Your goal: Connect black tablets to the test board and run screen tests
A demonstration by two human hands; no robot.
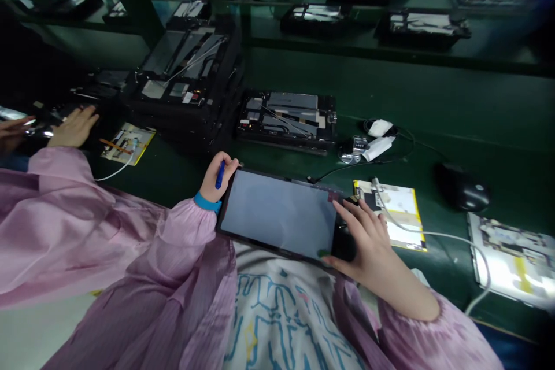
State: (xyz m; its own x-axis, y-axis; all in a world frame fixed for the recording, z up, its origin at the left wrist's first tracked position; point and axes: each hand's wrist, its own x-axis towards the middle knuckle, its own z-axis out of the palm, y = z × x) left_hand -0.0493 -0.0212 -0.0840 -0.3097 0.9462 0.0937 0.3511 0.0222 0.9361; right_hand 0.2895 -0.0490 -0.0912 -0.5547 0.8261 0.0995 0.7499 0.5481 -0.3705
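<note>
Head view: a dark-rimmed tablet [277, 214] sits at centre, screen up, its near edge by the shirt [277, 306]; what bears it underneath is hidden.
Left hand [211, 180]: curled around a blue pen-like tool [220, 174] at the tablet's 10 o'clock corner, probably steadying it without putting the tool down.
Right hand [367, 237]: fingers apart over the 3 o'clock end, thumb near the 4 o'clock corner, seemingly spanning the short side for support.
Far edge: an open housing [299, 105] at 12 o'clock and a tall stack [186, 72] at 11 limit any push away.
Right side: a yellow-edged board [405, 208] at 3 o'clock lies just beside the right hand; its white cable [446, 235] could snag a sideways sweep.
Left side: a co-worker's hand [74, 127] at 10 o'clock, well apart.
Open room: green worktop [390, 87] shows widest between 1 and 2 o'clock, beyond the black cable [410, 139].
</note>
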